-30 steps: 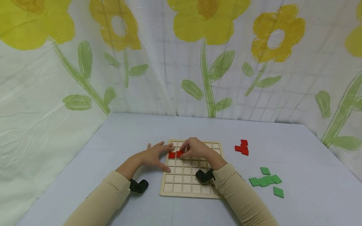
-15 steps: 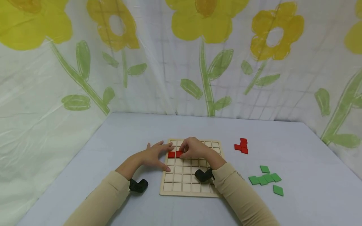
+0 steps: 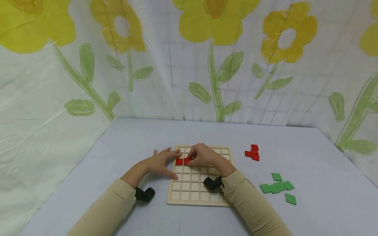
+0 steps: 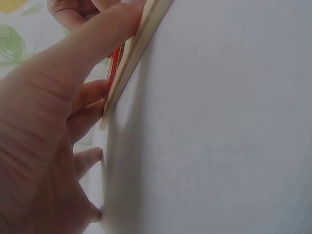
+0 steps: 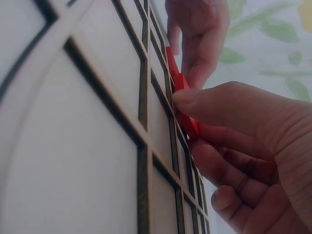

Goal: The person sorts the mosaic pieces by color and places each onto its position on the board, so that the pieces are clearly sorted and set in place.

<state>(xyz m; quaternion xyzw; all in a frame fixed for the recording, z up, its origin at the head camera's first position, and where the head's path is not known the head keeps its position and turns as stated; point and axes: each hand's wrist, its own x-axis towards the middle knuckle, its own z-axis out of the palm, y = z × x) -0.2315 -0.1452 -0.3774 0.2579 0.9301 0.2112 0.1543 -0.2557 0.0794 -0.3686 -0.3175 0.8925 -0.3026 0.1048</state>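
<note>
A wooden grid board (image 3: pixel 190 186) lies on the table. In its leftmost column sits a red square tile (image 3: pixel 179 162). Just right of that one, a second red tile (image 3: pixel 186 161) is pinched between the thumb and fingers of my right hand (image 3: pixel 203 154); the right wrist view shows this red tile (image 5: pixel 187 114) tilted a little against the grid. My left hand (image 3: pixel 159 163) rests at the board's left edge with fingers spread, the thumb on the frame. In the left wrist view the left thumb (image 4: pixel 105 36) touches the board's rim (image 4: pixel 134 61).
Several red tiles (image 3: pixel 254 152) lie in a loose cluster right of the board. Nearer, several green tiles (image 3: pixel 274 187) are scattered on the table. A black device (image 3: pixel 213 183) is strapped at each wrist. A flower-printed curtain (image 3: pixel 165 82) hangs behind the table.
Both hands hold nearly the same places over the board, the right one still pinching the red tile. The whole head view has shifted very slightly.
</note>
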